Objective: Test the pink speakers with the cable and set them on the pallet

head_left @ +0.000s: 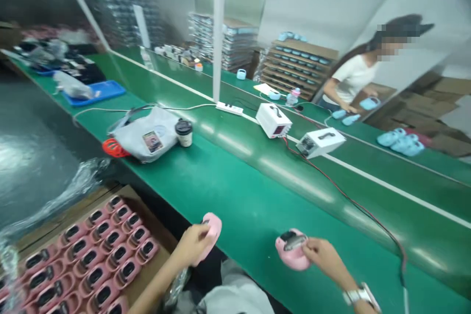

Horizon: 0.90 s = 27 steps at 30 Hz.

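Observation:
My left hand (195, 243) is closed around a pink plastic housing (210, 233) at the near edge of the green bench (235, 191). My right hand (322, 252) grips a second pink housing (292, 251) with a dark window facing up, resting on the bench. A cardboard box (147, 216) at the lower left holds several rows of the same pink housings (91, 260). A watch sits on my right wrist.
Two white power units (273, 120) (320, 142) with a red and black lead (353, 203) sit mid-bench. A grey bag (147, 135) and a cup (184, 132) lie to the left, a blue tray (96, 92) beyond. A seated person (353, 81) handles blue parts across the bench.

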{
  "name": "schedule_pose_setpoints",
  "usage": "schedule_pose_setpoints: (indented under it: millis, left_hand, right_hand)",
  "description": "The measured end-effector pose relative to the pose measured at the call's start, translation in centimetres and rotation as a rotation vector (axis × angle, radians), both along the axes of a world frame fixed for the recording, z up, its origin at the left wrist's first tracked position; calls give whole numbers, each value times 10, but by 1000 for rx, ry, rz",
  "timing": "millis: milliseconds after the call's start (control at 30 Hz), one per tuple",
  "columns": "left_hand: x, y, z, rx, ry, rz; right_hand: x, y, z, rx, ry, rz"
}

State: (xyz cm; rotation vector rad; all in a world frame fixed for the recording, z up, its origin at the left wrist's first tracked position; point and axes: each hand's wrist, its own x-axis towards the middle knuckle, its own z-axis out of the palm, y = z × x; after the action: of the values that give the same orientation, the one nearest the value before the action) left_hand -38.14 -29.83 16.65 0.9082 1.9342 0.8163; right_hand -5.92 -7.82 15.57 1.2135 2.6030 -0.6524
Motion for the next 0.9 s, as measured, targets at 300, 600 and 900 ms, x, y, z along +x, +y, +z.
schedule_pose_setpoints:
  millis: [300,600,900]
  left_hand:
    - [129,277,-36,-34,-259,-111]
    - [251,353,-68,-116,-578,-97]
    - [204,299,-66,-201,-1023,-215]
  right_hand:
    - [32,154,2,-15,-248,114]
    - [86,185,-10,-71,-299,103]
    - [104,172,-22,62,-133,-52]
